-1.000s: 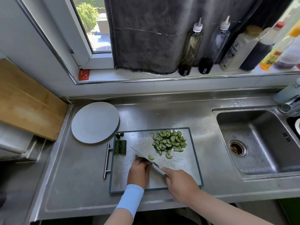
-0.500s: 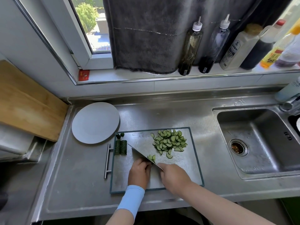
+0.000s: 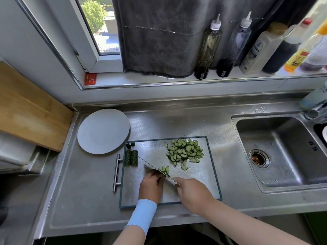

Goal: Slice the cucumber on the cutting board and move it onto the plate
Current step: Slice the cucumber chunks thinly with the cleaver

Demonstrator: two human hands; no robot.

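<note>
Pale green cucumber slices (image 3: 184, 152) (dark green at the rind) on a mottled silver-grey cutting board (image 3: 152, 151) edged in dark teal; a plain light grey plate (image 3: 103, 130) on the steel-grey counter (image 3: 85, 191); a pale blue sleeve (image 3: 142, 214) at the board's near edge.

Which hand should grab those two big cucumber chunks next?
Probably left. The left hand lies on the same side of the cutting board as the cucumber chunks, while the right hand grips the knife.
</note>
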